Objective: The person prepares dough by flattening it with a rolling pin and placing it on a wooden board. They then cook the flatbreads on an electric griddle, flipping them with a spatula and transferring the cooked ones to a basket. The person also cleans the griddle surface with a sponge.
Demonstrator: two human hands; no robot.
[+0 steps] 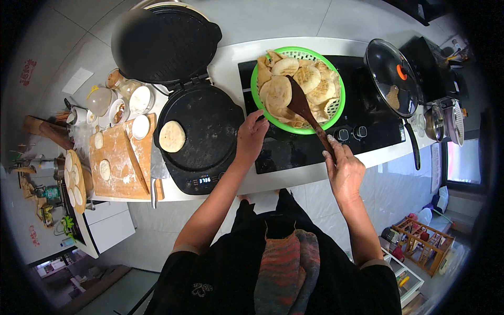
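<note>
My right hand [344, 169] grips the handle of a dark wooden spatula [301, 100]. The spatula's blade lies over several browned flatbreads [279, 91] heaped in a green plastic colander [341, 94]. Thin sheets of flatbread line the colander beneath them. At the colander's lower left rim is my left hand [252, 134], fingers apart and holding nothing; whether they touch the rim is unclear. To its left stands an electric griddle [208, 130] with its lid [173, 43] raised. One pale round flatbread [172, 136] lies on the left part of the griddle plate.
The colander rests on a black cooktop [291, 153]. On the right sits a lidded frying pan [390, 78], its handle jutting past the counter edge. Left of the griddle are a cleaver [158, 165], a floured board [114, 157] with a rolling pin [136, 161], and bowls [141, 100].
</note>
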